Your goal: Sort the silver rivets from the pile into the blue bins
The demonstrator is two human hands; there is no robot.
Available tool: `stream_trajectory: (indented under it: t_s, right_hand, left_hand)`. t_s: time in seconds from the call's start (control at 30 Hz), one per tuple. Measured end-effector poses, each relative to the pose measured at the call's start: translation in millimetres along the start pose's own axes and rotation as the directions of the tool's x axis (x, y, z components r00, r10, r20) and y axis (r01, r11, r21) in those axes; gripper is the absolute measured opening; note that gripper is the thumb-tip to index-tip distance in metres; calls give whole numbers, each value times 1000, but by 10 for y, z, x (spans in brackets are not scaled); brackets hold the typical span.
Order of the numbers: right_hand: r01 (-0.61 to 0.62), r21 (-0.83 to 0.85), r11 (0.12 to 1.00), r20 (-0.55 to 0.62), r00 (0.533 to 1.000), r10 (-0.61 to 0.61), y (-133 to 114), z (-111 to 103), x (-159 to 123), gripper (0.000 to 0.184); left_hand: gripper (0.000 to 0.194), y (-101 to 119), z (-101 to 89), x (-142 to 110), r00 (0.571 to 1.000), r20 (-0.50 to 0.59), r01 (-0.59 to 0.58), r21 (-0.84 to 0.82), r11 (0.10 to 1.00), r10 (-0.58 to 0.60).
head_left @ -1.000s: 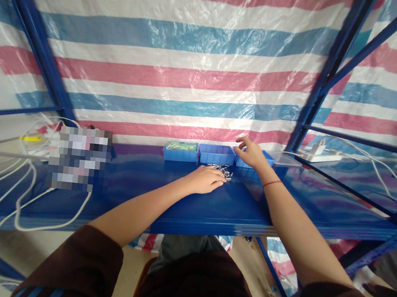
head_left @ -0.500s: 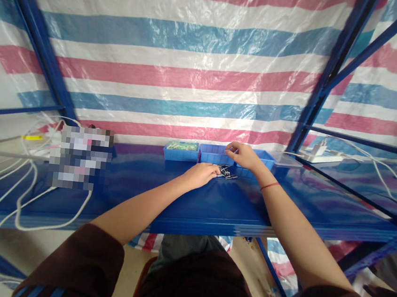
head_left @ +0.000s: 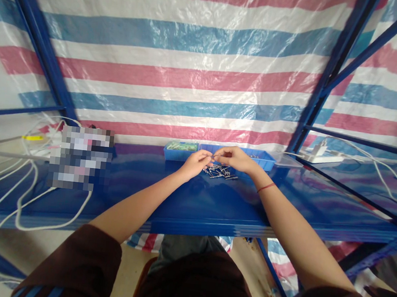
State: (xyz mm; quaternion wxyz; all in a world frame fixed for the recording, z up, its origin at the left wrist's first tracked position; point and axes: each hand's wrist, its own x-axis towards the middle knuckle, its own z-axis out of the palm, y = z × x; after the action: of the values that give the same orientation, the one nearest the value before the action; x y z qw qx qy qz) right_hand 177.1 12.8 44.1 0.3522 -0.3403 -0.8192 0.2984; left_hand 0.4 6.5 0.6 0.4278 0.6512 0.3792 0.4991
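My left hand [head_left: 196, 163] and my right hand [head_left: 235, 158] are raised together over the blue shelf [head_left: 186, 199], fingertips nearly meeting. Both are pinched on a small thin metal piece between them, too small to name. Just below them lies a loose pile of small metal screws [head_left: 219, 172] on the shelf. Behind the hands stand three small blue bins: the left bin [head_left: 180, 150] holds green parts, the middle bin [head_left: 208, 147] is mostly hidden by my hands, and the right bin [head_left: 261, 159] lies past my right hand.
White cables [head_left: 23, 196] loop over the shelf's left part beside a blurred patch [head_left: 80, 157]. A clear plastic lid [head_left: 284, 160] and a white power strip [head_left: 320, 156] sit at the right. Blue rack uprights [head_left: 317, 95] and a striped tarp [head_left: 179, 61] close the back.
My right hand came back from the right bin toward the middle. My left hand lifted off the screw pile, and the two hands met above it, pinching a small piece.
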Motion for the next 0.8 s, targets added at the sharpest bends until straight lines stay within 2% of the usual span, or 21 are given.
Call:
stream_trajectory:
  t_s: [0.2,0.37,0.47,0.53,0.67,0.8]
  right_hand:
    - [65,30,997,-65,996,-63,-10,16,22,28]
    - [141,-62,988,-97,984,-147,26,32,44,25]
    - [203,-145,968,-77,973,-216,36,39,47,19]
    - [226,-191,955,-68,968,-242,28,34,41,17]
    - [199,-258,946,-88,970,-228,-7,11,21,19]
    - [175,-290,941,-91,974,-209,9,2,19,22]
  left_hand:
    - [16,50,23,-34,998,41,45,-106,993,-41]
    - [19,55,18,-65,996,80,37,-6,999,-37]
    - [18,24,6,-49,999,39,0,61,998,-2]
    - [18,-10,-9,-21,999,-25,-41,122,992,45]
    - [20,-51,-42,28,974,-133,-140,268,953,181]
    - [19,-12,-49,19,960,-153,-168,354,920,234]
